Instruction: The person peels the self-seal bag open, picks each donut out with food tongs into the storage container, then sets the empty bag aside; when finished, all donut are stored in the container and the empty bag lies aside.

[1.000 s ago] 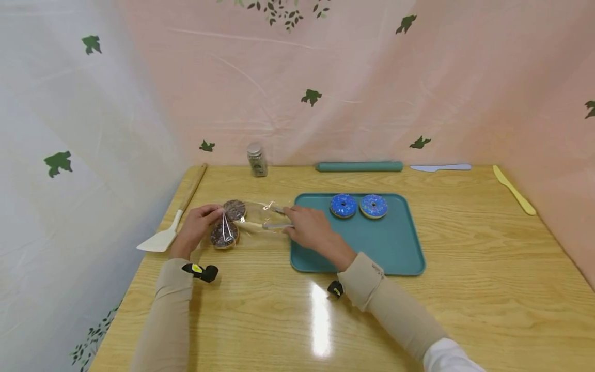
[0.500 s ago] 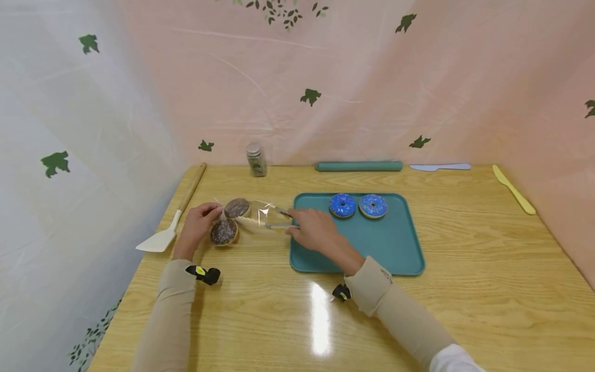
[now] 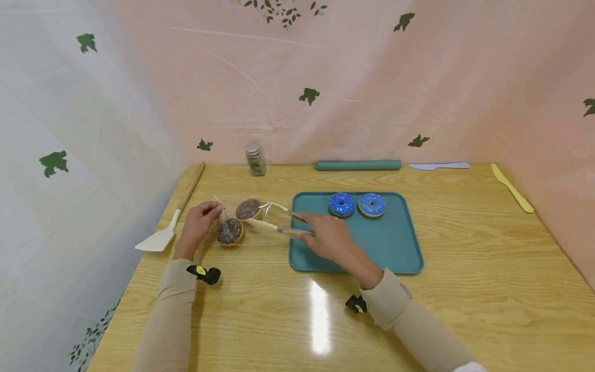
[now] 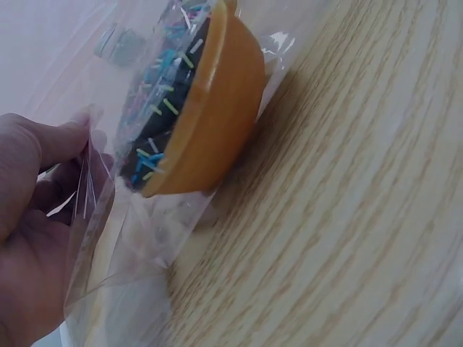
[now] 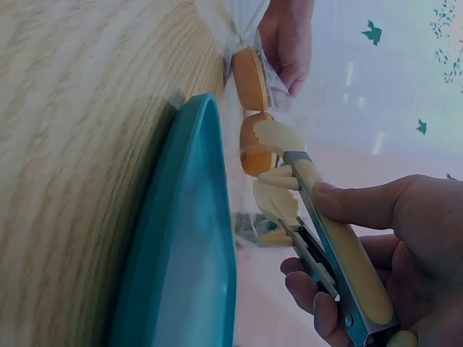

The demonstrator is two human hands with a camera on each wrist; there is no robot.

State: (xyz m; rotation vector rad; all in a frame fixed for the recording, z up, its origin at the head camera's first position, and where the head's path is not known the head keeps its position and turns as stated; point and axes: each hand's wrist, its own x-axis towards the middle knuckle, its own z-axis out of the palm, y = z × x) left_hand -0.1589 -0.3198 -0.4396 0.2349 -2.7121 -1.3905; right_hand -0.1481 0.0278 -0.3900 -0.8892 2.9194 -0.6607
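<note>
While pinching the clear bag (image 3: 260, 219) with the left hand (image 3: 197, 227) and gripping tongs (image 3: 274, 226) in the right hand (image 3: 327, 238): two chocolate doughnuts (image 3: 239, 219) with coloured sprinkles, orange-brown underneath, bagged beside the teal tray (image 3: 395, 248).

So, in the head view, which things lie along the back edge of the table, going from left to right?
Jar → green rolling pin → pale blue knife → yellow knife, which runs along the right side towards the near edge.
</note>
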